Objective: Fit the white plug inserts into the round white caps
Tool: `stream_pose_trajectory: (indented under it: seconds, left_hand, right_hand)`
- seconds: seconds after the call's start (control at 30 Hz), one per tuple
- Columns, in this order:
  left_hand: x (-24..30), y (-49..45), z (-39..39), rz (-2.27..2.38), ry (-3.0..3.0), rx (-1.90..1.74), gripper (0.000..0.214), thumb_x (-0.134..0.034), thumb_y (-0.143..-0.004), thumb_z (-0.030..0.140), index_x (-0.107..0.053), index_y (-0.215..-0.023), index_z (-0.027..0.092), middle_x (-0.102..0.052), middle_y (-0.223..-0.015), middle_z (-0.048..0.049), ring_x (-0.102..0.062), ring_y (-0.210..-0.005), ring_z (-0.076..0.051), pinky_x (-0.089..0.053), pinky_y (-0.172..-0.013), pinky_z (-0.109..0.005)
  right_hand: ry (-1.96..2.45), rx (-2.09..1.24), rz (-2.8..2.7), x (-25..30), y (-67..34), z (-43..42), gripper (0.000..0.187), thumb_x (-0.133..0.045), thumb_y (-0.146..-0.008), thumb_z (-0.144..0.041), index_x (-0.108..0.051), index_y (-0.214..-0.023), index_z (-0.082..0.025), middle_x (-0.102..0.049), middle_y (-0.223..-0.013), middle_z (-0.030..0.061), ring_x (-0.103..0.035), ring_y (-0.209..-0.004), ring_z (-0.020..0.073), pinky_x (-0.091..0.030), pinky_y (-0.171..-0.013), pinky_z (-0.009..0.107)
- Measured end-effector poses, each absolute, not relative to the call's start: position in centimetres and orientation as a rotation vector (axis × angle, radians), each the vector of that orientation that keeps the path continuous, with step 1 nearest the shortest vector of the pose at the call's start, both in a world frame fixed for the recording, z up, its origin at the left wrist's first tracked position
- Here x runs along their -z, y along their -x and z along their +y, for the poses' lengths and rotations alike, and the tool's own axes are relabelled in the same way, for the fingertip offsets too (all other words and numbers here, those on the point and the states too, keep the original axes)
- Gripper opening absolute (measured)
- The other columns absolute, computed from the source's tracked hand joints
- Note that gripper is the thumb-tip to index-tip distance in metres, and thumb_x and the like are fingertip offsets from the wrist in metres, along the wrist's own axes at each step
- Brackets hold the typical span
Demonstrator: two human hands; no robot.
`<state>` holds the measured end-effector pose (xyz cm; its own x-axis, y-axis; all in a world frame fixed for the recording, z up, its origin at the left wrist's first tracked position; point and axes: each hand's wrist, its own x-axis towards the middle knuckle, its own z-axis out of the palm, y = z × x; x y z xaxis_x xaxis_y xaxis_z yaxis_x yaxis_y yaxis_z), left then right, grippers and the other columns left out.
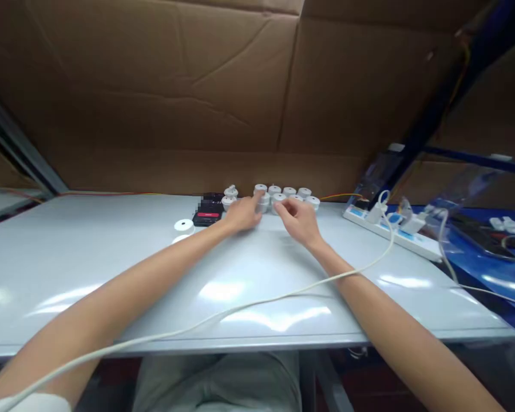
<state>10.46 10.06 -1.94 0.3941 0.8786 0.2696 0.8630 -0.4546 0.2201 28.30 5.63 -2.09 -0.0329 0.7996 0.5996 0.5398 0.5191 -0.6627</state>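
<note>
Both my arms reach across a pale grey table (111, 269) to a cluster of small white round parts (289, 194) at its far edge. My left hand (244, 214) is closed around one of these white parts (264, 201) at the left of the cluster. My right hand (299, 220) is beside it, fingers curled and pinched at a white part (278, 200). Two more white parts (229, 195) stand just left of my left hand.
A black and red device (208, 214) and a flat white disc (183, 225) lie left of my hands. A white power strip (392, 233) with plugs sits at the right; its white cable (240, 309) runs across the table over my arms. Cardboard walls stand behind.
</note>
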Motion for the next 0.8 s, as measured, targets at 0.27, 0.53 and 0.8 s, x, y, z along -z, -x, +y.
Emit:
stream_pose_trajectory:
  seconds: [0.27,0.53,0.8]
  left_hand:
    - [1.0,-9.9,9.3,1.606,-2.686,-0.473,0.068,-0.059,-0.088,0.03,-0.038,-0.152,0.019,-0.069,-0.124,-0.0168,-0.068,-0.109,-0.033,-0.05,-0.091,-0.04]
    - [-1.8,-1.6,2.5,1.777,-2.739,-0.334,0.026,-0.055,-0.089,0.037,-0.068,-0.102,0.019,-0.071,-0.101,-0.0127,-0.068,-0.096,-0.033,-0.049,-0.085,-0.04]
    - [0.1,1.6,-3.7,1.902,-2.65,-0.02,0.03,-0.05,-0.093,0.033,-0.061,-0.115,0.016,-0.066,-0.11,-0.0159,-0.067,-0.082,-0.029,-0.048,-0.071,-0.038]
  right_hand:
    - [1.165,-0.309,-1.81,2.4,-28.1,5.3,0.033,-0.058,-0.09,-0.044,-0.058,-0.065,-0.022,-0.058,-0.059,0.0008,-0.049,-0.057,0.0163,-0.036,-0.059,0.032]
    - [1.121,-0.375,-1.944,2.8,-26.8,4.3,0.03,-0.057,-0.09,-0.041,-0.06,-0.068,-0.02,-0.058,-0.06,-0.0001,-0.048,-0.057,0.0146,-0.035,-0.058,0.03]
    - [0.868,-0.718,-2.214,2.8,-23.8,1.5,0.041,-0.079,-0.078,-0.04,-0.07,-0.115,-0.026,-0.071,-0.098,0.0056,-0.061,-0.07,0.0186,-0.05,-0.068,0.035]
